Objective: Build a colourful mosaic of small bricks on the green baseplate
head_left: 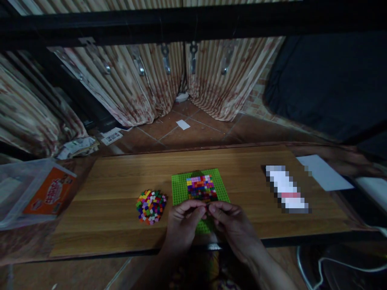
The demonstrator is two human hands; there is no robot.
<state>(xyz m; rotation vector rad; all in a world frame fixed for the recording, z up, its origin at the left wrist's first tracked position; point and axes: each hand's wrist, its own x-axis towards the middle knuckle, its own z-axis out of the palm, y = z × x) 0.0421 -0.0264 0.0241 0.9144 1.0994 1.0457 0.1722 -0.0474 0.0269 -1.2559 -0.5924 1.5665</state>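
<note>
As I see it, left hand and right hand pinch, apparently on one small piece | above green board | brick pile just left, presumably for easy reach.

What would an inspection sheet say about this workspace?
Surface: wood-grain tabletop.
Job's things: green baseplate partly covered by colored bricks; loose brick pile to its left.
Clutter: pixelated item on the right.
Hands: left hand and right hand pinch close together over the baseplate; anything held is too small to tell.
Cables: white cable, lower right.
Surroundings: striped curtains, tiled floor, clear plastic box at left.
</note>
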